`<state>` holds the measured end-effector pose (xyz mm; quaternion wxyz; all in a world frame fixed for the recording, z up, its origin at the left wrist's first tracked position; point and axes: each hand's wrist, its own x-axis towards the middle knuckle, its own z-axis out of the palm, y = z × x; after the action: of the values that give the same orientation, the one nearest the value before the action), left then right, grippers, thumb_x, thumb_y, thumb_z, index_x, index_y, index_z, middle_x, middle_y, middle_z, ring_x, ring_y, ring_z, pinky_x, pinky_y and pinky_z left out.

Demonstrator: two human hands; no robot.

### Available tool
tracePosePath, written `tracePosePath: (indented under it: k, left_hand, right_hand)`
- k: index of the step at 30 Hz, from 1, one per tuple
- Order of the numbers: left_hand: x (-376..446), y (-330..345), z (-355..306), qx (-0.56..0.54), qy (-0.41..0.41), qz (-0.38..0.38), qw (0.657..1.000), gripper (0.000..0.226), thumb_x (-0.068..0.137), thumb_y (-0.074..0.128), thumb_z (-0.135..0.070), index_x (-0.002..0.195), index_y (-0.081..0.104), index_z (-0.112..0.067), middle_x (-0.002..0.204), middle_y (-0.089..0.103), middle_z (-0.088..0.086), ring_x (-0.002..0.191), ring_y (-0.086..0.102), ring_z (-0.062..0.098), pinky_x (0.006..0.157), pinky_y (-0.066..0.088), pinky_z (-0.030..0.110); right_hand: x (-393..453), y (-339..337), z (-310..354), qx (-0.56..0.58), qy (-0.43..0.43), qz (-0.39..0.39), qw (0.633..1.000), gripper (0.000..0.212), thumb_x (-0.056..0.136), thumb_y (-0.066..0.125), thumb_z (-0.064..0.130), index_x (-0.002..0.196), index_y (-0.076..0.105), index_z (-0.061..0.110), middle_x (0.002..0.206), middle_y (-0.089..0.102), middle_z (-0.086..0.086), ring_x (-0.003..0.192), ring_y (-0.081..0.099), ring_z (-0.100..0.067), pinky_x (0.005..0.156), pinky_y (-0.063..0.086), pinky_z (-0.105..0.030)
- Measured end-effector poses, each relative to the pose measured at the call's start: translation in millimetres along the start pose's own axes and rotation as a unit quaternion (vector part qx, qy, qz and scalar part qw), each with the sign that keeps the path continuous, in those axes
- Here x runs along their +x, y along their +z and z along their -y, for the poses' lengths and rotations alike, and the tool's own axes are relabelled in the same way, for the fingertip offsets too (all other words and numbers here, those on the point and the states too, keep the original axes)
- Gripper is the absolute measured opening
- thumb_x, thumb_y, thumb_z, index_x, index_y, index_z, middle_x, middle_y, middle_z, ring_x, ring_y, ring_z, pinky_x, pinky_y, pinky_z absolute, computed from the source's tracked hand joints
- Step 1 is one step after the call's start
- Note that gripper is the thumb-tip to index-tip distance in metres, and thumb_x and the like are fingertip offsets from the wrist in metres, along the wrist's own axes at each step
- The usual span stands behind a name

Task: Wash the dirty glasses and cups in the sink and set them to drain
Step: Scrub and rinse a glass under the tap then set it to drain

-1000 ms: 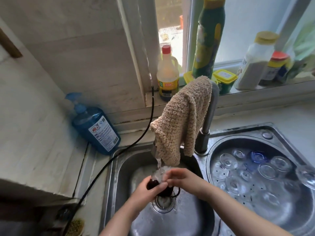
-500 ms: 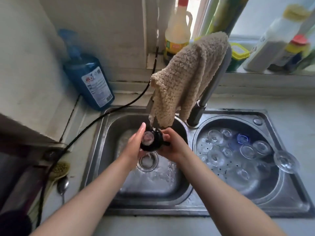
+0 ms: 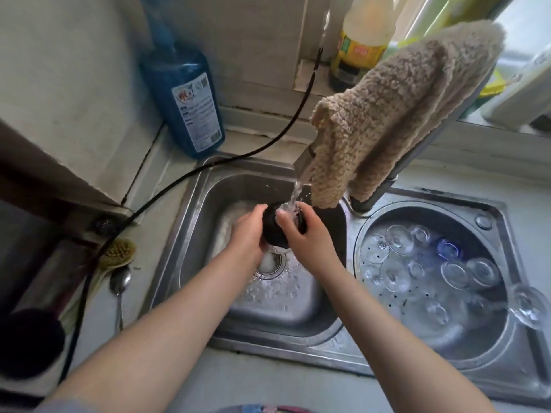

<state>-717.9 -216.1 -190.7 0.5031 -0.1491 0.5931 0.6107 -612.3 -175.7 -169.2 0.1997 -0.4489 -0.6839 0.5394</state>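
Both hands hold a small dark cup [image 3: 275, 231] over the drain of the left sink basin [image 3: 208, 198], under the running stream of water [image 3: 293, 195] from the tap. My left hand [image 3: 246, 231] wraps the cup's left side. My right hand [image 3: 304, 234] grips its right side, thumb at the rim where the water lands. The round right basin [image 3: 372, 222] holds several clear glasses [image 3: 399, 242] upside down, one blue glass [image 3: 448, 248] among them. A stemmed glass [image 3: 527, 305] lies at its right rim.
A beige cloth [image 3: 396, 114] hangs over the tap spout. A blue soap bottle [image 3: 185, 93] stands behind the left basin, and a black cable [image 3: 238, 158] crosses the counter. A brush [image 3: 114, 254] and spoon [image 3: 119, 284] lie on the left. Bottles [image 3: 360, 40] line the windowsill.
The view has tilted down and come closer. The cup has turned in my hands so that its mouth takes the water, and my left hand now wraps it instead of lying flat against it.
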Motion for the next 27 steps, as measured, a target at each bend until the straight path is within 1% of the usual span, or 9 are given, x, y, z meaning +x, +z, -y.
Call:
tracePosePath:
  k: [5,8,11,13,15,18,22,25,27]
  left_hand:
    - [0.4,12.7,6.4,-0.023,0.058,-0.038,0.997,0.018,0.093,0.052,-0.009,0.107,0.063,-0.007,0.096,0.066,0.014,0.078,0.063,0.021,0.057,0.053,0.024]
    - [-10.7,11.8,8.9,0.105,0.258,-0.071,0.958,0.017,0.096,0.047,-0.020,0.104,0.062,-0.018,0.103,0.068,0.012,0.091,0.065,0.026,0.078,0.056,0.037]
    - [-30.0,8.8,14.6,0.241,0.459,-0.081,0.851,0.022,0.093,0.041,-0.023,0.102,0.060,-0.020,0.091,0.068,0.001,0.085,0.065,0.021,0.077,0.052,0.038]
    - [-36.6,8.5,15.9,0.295,0.515,-0.076,0.801,0.020,0.094,0.042,-0.021,0.106,0.058,-0.021,0.085,0.068,-0.002,0.077,0.065,0.021,0.068,0.052,0.037]
    - [-37.2,6.8,15.5,0.333,0.528,-0.050,0.780,0.021,0.094,0.046,-0.024,0.112,0.056,-0.021,0.074,0.068,-0.002,0.068,0.064,0.023,0.062,0.051,0.039]
    - [-41.1,7.6,17.1,0.327,0.480,-0.049,0.812,0.028,0.094,0.048,-0.033,0.121,0.052,-0.024,0.070,0.066,-0.008,0.068,0.065,0.013,0.062,0.050,0.029]
    - [-35.0,11.2,15.0,0.198,0.302,-0.064,0.930,0.020,0.099,0.046,-0.034,0.104,0.058,-0.018,0.088,0.063,-0.010,0.083,0.063,0.002,0.072,0.048,0.012]
    - [-26.3,10.1,-3.6,0.097,0.018,0.012,0.995,0.029,0.099,0.045,-0.035,0.087,0.063,-0.016,0.080,0.066,0.002,0.074,0.065,0.020,0.059,0.054,0.026]
    - [-28.3,11.0,-7.6,0.109,-0.028,0.033,0.993,0.026,0.099,0.046,-0.033,0.095,0.066,-0.016,0.084,0.066,0.004,0.075,0.065,0.019,0.066,0.055,0.030]
  right_hand:
    - [6.2,-3.3,2.0,-0.218,-0.052,-0.065,0.972,0.046,0.090,0.039,0.060,0.108,0.056,0.021,0.092,0.064,-0.006,0.090,0.061,-0.027,0.069,0.039,-0.031]
    - [8.6,-1.7,12.0,-0.266,-0.020,-0.029,0.963,0.044,0.086,0.040,0.066,0.099,0.051,0.026,0.091,0.064,-0.004,0.090,0.059,-0.026,0.069,0.036,-0.031]
    - [11.6,9.2,20.8,0.059,0.156,0.035,0.985,0.027,0.093,0.047,0.050,0.085,0.057,0.026,0.065,0.058,0.009,0.075,0.064,-0.017,0.061,0.043,-0.019]
    - [10.0,10.6,28.7,0.321,0.280,0.076,0.901,0.030,0.097,0.045,0.034,0.076,0.059,0.019,0.055,0.059,0.008,0.057,0.062,-0.010,0.050,0.044,-0.019]
    - [8.5,8.1,29.5,0.392,0.288,0.098,0.868,0.045,0.098,0.039,0.027,0.059,0.060,0.017,0.051,0.058,0.004,0.048,0.058,-0.008,0.046,0.043,-0.019]
    - [5.9,13.0,31.3,0.365,0.257,0.046,0.893,0.049,0.098,0.042,0.027,0.054,0.062,0.019,0.052,0.060,0.003,0.050,0.059,-0.009,0.052,0.046,-0.023]
    - [-2.1,20.3,13.8,0.050,0.026,-0.103,0.993,0.027,0.088,0.057,0.041,0.073,0.060,0.019,0.067,0.065,-0.001,0.066,0.061,-0.011,0.068,0.051,-0.037]
    - [-2.3,3.7,-1.9,-0.154,-0.251,-0.063,0.954,0.033,0.086,0.053,0.043,0.091,0.063,0.012,0.072,0.062,-0.004,0.067,0.058,-0.020,0.063,0.046,-0.040]
    - [0.6,-2.5,-16.3,-0.194,-0.325,-0.015,0.925,0.037,0.088,0.050,0.041,0.103,0.062,0.009,0.089,0.064,-0.004,0.078,0.060,-0.027,0.069,0.047,-0.043]
